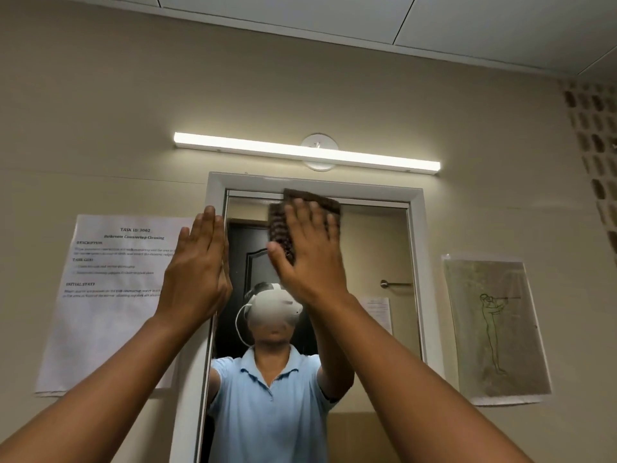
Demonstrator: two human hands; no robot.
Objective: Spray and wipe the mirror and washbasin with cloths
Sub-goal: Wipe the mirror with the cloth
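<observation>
My right hand (309, 248) presses a brown cloth (309, 208) flat, fingers spread, against the mirror (377, 248) near its top edge. My left hand (197, 269) is open, empty. Mirror wiping looks underway; washbasin out of view.

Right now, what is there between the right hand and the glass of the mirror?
In the head view, a dark brown ribbed cloth lies between the right hand and the mirror. The flat palm presses it near the top edge of the glass.
</observation>
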